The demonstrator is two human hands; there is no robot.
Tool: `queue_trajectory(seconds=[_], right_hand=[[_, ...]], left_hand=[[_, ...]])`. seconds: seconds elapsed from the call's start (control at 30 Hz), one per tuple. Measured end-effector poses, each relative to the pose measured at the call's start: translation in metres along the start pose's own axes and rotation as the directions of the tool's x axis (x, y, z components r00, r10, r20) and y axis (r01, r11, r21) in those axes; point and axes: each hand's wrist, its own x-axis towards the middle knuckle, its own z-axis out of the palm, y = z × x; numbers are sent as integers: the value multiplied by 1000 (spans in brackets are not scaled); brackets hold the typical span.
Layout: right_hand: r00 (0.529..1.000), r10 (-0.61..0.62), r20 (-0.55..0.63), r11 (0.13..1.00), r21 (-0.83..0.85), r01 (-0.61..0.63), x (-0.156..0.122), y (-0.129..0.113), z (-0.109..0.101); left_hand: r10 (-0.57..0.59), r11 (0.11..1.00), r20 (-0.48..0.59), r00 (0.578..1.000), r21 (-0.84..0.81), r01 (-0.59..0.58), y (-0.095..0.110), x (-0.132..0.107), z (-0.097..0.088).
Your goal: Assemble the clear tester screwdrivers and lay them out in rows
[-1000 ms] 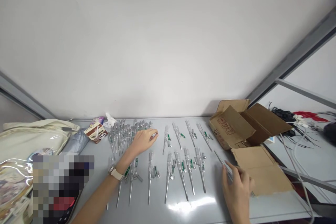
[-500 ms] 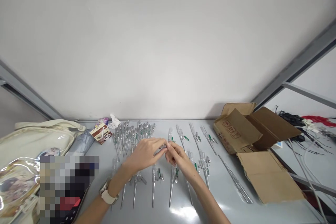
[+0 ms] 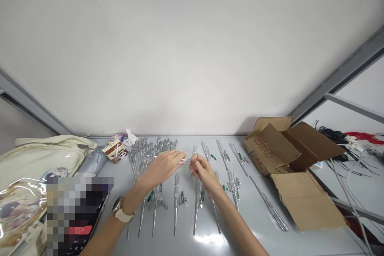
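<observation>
My left hand (image 3: pixel 166 166) is closed around a clear-handled tester screwdriver (image 3: pixel 185 160). Its thin metal shaft sticks out to the left past my knuckles, and the handle's end points right. At that end my right hand (image 3: pixel 201 171) is closed in a pinch; whatever its fingertips hold is too small and hidden to make out. Below the hands lies a row of similar screwdrivers (image 3: pixel 177 186) with clear handles towards the wall. Beside several of them are small green strips (image 3: pixel 181 197) and little metal parts (image 3: pixel 185 201). More lie in the back row, such as one screwdriver (image 3: pixel 222 153).
Behind my left hand a dense group of screwdrivers (image 3: pixel 141 150) lies on the grey table (image 3: pixel 231 244). Bare metal rods (image 3: pixel 268 204) lie at right, near an open cardboard box (image 3: pixel 267 150). A cream bag (image 3: pixel 45 156), a card (image 3: pixel 115 151) and a partly blurred device (image 3: pixel 81 230) are at left.
My hands have drawn slightly apart, so the clear handle end now shows between them. Both have risen a little, and the right fingers have curled in more.
</observation>
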Motion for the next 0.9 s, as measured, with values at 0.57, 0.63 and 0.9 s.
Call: queue_trajectory(seconds=[0.57, 0.63, 0.9], right_hand=[[981, -161, -112, 891, -443, 96, 30, 24, -26], [978, -166, -122, 872, -481, 88, 30, 22, -30], [965, -227, -135, 757, -647, 87, 35, 17, -39]], left_hand=[[75, 974, 128, 989, 202, -100, -34, 47, 41], [66, 974, 112, 992, 207, -88, -34, 45, 38], [-39, 987, 51, 998, 157, 31, -31, 37, 29]])
